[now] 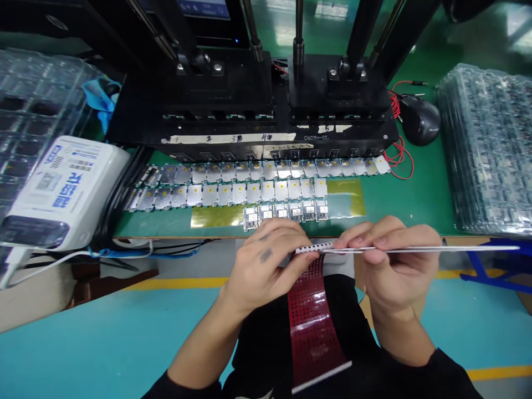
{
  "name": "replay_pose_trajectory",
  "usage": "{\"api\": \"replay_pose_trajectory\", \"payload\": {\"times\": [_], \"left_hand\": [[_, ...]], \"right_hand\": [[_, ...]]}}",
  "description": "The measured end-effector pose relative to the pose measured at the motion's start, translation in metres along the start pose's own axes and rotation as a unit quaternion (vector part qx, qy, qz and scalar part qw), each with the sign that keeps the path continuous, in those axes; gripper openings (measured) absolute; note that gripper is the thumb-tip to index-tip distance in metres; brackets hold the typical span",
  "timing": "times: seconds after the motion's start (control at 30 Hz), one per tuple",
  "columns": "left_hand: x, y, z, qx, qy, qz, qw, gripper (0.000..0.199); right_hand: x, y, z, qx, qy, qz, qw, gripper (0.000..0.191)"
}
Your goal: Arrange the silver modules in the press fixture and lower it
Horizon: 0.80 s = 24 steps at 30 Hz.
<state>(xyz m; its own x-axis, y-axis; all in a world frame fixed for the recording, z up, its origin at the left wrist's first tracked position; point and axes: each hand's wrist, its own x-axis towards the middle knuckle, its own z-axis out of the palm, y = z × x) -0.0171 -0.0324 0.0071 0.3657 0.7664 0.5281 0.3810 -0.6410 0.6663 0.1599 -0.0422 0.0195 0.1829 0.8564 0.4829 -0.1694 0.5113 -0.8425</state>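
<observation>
nearest, a dark red, see-through, flexible sheet patterned with small dots (311,316) hangs in front of the person's black clothing, its lower end edged in white, its upper end just under the left hand (266,266). that hand's thumb and fingers are narrowed in a pinch on a short white strip with black dots (315,247); whether it is joined to the sheet, i cannot tell. beside it, the right hand (394,266) has thumb and fingertips closed on a long, thin white strip (469,249) that sticks out to the right. beyond the hands, on a green bench top (415,208), lie six small circuit boards with white labels (280,211), then two longer rows of silvery, metal-covered boards with yellow dots (225,193). a white boxy device with a printed label (66,188) stands to the left, a stack of clear plastic trays (492,149) to the right. behind the rows is a black fixture with a line of switches (224,88), a rounded black computer mouse (421,121) at its right and a lit screen (205,10) farthest back.
</observation>
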Motion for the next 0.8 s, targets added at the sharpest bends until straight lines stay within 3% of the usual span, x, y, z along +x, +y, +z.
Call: {"api": "replay_pose_trajectory", "payload": {"times": [0.13, 0.27, 0.4, 0.8], "left_hand": [[0.003, -0.005, 0.006, 0.095, -0.055, 0.047, 0.993, 0.009], [0.005, -0.008, 0.013, 0.194, -0.125, 0.091, 0.969, 0.015], [0.006, -0.008, 0.016, 0.218, -0.13, 0.097, 0.962, 0.016], [0.006, -0.008, 0.016, 0.215, -0.132, 0.095, 0.963, 0.017]], "right_hand": [[0.022, 0.014, -0.012, -0.074, 0.037, 0.053, 0.995, 0.011], [0.043, 0.034, -0.023, -0.161, 0.008, 0.14, 0.977, 0.015], [0.048, 0.043, -0.025, -0.172, -0.02, 0.173, 0.97, 0.016], [0.046, 0.039, -0.021, -0.19, -0.031, 0.173, 0.966, 0.015]]}}
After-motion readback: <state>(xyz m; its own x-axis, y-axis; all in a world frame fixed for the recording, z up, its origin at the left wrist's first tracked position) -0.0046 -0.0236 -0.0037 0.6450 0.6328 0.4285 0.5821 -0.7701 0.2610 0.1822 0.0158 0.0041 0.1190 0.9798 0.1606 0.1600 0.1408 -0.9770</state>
